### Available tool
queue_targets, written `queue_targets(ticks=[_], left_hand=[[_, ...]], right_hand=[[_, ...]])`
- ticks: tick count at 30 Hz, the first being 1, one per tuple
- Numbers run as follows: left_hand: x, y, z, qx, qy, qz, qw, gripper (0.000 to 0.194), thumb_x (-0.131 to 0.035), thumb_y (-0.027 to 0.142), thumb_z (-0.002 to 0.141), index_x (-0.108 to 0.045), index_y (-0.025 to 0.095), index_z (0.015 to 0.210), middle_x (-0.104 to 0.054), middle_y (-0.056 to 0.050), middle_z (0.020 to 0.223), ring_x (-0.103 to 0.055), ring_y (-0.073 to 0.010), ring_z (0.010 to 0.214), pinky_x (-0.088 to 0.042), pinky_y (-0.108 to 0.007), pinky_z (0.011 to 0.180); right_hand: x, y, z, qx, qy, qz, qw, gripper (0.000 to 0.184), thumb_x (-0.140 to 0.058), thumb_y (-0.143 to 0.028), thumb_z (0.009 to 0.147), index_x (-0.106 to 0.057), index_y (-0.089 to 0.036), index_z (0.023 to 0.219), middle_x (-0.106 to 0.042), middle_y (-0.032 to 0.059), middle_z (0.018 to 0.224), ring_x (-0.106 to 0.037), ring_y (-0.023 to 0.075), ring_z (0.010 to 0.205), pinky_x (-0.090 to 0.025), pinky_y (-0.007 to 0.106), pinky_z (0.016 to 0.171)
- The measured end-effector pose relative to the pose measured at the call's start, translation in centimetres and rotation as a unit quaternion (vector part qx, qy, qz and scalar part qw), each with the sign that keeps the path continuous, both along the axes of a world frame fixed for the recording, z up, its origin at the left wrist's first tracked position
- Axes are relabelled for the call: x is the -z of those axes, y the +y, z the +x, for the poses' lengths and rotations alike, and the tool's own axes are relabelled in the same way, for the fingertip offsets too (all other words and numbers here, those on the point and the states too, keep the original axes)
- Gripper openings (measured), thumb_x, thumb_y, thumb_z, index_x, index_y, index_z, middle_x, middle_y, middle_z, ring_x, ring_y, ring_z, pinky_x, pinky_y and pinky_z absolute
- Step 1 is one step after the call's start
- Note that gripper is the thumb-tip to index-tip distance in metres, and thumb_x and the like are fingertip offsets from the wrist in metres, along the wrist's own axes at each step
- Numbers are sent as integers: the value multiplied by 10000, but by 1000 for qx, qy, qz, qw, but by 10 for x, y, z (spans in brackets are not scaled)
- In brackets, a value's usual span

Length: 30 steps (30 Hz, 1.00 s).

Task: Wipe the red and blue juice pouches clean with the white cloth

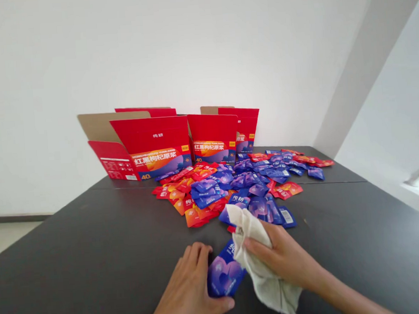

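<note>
My left hand [190, 287] rests on the dark table [76, 262], its thumb and fingers closed around the left edge of a blue sachet [225, 273] that lies flat. My right hand [284, 257] grips a crumpled white cloth [260, 263], which lies against the right side of that sachet. Just beyond both hands spreads a loose heap of red, orange and blue sachets [233, 184].
Three open red cartons [151, 146] [213, 140] [245, 126] stand at the table's far edge against a white wall. A seam crosses the table behind the heap. Floor shows at far left, a window ledge at far right.
</note>
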<state>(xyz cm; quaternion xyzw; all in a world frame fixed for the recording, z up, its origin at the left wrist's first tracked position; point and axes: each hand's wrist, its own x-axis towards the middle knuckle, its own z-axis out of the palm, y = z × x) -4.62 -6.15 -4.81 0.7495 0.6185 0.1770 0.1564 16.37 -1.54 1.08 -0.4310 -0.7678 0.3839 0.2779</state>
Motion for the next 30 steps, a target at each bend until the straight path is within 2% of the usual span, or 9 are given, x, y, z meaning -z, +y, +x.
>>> queue_targets(ticks=[3, 7, 11, 13, 18, 19, 24, 28, 30], left_hand=[[-4, -2, -5, 7, 16, -12, 1000, 556, -692, 482, 588, -552, 204, 1049, -553, -102, 1085, -512, -312, 1024, -412, -451, 885], [-4, -3, -4, 33, 19, -16, 999, 598, -678, 383, 623, -495, 231, 1172, -532, -86, 1180, -458, -297, 1134, -289, -451, 1021], [-7, -1, -3, 22, 14, -45, 999, 542, -654, 515, 638, -537, 192, 1057, -547, -103, 1126, -469, -317, 1101, -325, -463, 980], [-6, 1, -3, 30, 9, -45, 998, 528, -653, 530, 638, -540, 196, 1030, -555, -95, 1100, -481, -313, 1080, -341, -458, 960], [-3, 4, -4, 68, 2, -24, 997, 634, -681, 468, 645, -458, 263, 1201, -490, -73, 1263, -441, -294, 1155, -301, -450, 998], [-3, 4, -4, 68, 4, -23, 997, 631, -678, 477, 647, -460, 258, 1198, -492, -74, 1257, -444, -294, 1148, -310, -448, 988], [-7, 5, -1, 45, 17, -39, 998, 466, -667, 493, 643, -534, 204, 984, -561, -69, 1051, -506, -287, 1006, -370, -437, 899], [-6, 5, -2, 62, 10, -39, 997, 574, -669, 466, 657, -477, 230, 1144, -512, -83, 1209, -444, -298, 1138, -312, -446, 982], [-6, 5, -2, 61, 9, -38, 997, 572, -655, 478, 671, -475, 228, 1153, -508, -87, 1216, -443, -297, 1141, -312, -447, 985]], right_hand=[[17, -14, -20, -11, -142, 90, 986, 256, -492, -380, 822, -571, -187, 971, -657, 46, 864, -597, 190, 755, -388, 253, 643], [32, -22, -37, -46, -264, 155, 951, 290, -507, -353, 782, -542, -224, 1039, -648, 52, 961, -600, 218, 849, -395, 296, 741], [33, -13, -32, 25, -355, 151, 922, 360, -459, -337, 815, -498, -210, 1149, -638, 82, 982, -599, 226, 862, -400, 322, 761], [31, -11, -30, 26, -366, 158, 917, 387, -455, -345, 821, -473, -204, 1181, -631, 92, 1004, -593, 236, 878, -403, 340, 772], [29, -16, -36, -127, -319, 190, 920, 333, -499, -398, 800, -506, -221, 1082, -631, 56, 982, -584, 208, 858, -411, 318, 771], [29, -14, -36, -128, -322, 189, 919, 328, -493, -404, 803, -511, -221, 1075, -634, 54, 970, -587, 207, 848, -412, 321, 766], [29, -5, -29, -7, -368, 184, 911, 365, -460, -359, 825, -493, -194, 1149, -637, 90, 972, -592, 241, 862, -411, 365, 770], [29, -8, -34, -136, -312, 205, 918, 351, -534, -390, 781, -515, -212, 1083, -639, 56, 967, -588, 207, 858, -402, 324, 792], [30, -8, -34, -129, -314, 204, 918, 325, -525, -391, 788, -519, -218, 1062, -641, 49, 960, -588, 202, 849, -398, 322, 787]])
